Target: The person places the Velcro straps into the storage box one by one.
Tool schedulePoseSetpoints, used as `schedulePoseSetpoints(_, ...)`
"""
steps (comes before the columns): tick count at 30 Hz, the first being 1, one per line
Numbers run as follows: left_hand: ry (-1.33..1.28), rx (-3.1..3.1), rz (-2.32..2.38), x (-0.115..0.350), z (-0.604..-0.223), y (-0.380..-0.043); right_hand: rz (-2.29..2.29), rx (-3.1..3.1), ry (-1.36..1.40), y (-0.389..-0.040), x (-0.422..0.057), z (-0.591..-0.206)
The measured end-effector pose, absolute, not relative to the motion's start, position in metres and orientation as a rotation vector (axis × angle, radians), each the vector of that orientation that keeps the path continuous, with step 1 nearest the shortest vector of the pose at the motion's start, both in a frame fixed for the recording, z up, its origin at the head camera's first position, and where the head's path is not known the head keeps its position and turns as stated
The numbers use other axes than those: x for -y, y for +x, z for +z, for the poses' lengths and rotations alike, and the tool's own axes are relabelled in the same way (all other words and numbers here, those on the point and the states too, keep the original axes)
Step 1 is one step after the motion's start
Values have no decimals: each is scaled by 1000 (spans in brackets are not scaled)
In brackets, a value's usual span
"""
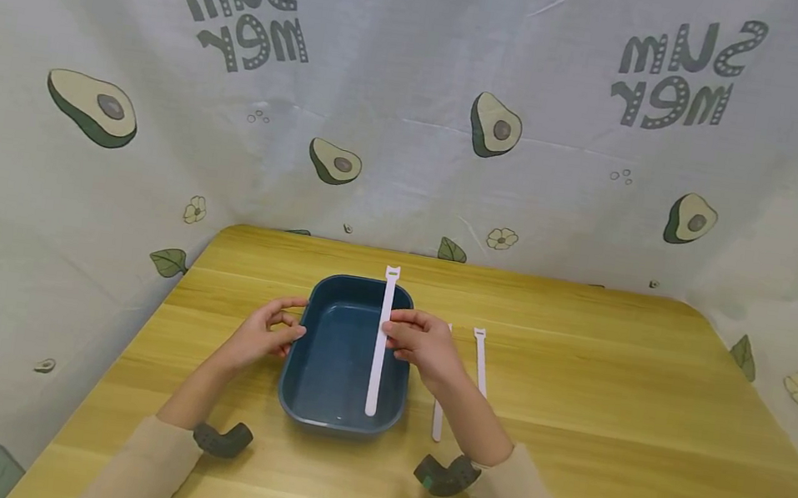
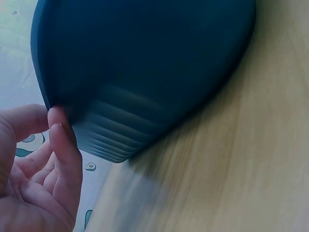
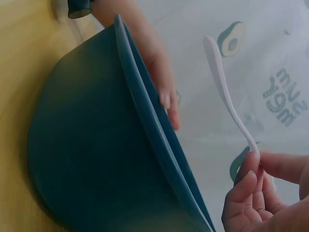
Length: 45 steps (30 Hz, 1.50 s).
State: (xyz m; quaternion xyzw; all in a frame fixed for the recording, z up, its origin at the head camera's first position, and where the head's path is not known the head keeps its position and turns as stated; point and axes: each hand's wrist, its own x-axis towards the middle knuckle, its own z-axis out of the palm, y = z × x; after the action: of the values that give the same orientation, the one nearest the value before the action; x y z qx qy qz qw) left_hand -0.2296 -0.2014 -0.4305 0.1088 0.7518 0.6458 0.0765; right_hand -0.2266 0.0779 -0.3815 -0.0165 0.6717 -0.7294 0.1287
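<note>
A dark blue rectangular basin (image 1: 338,425) stands on the table. My left hand (image 1: 267,331) pinches its left rim between thumb and fingers; the left wrist view shows the fingers (image 2: 62,137) against the basin wall (image 2: 145,63). Above the basin's right side, my right hand (image 1: 430,354) pinches a white cable strap (image 1: 377,372) near its middle. That strap has a slotted head at its far end, and in the right wrist view the strap (image 3: 219,79) bends slightly above the basin's rim (image 3: 145,113).
Right of the basin lie two more white straps, one strap (image 1: 436,424) partly behind my right hand and another strap (image 1: 481,361) partly behind the forearm. Dark devices (image 1: 223,439) sit at both wrists. An avocado-print cloth (image 1: 405,199) hangs behind the yellow wooden table (image 1: 612,412).
</note>
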Motion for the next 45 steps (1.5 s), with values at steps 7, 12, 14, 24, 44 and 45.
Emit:
schedulePoseSetpoints(7,321,-2261,1938,201,-430,-230,-2105,-1949,-52,-226,-62,-380)
schedulePoseSetpoints(12,308,-2264,1926,202,-429,-228,-2108,-1936,-55,-228,-50,-384)
schedulePoseSetpoints(14,296,-2265,1923,202,-428,-228,-2110,-1938,-58,-228,-45,-386)
schedulePoseSetpoints(24,283,-2274,1930,204,-429,-230,-2075,-1931,-13,-232,-22,-396)
schedulePoseSetpoints(44,293,-2266,1941,202,-429,-229,-1796,-1935,218,-244,4,-403)
schedulePoseSetpoints(45,296,-2256,1949,202,-430,-229,-1785,-1933,228,-244,6,-404)
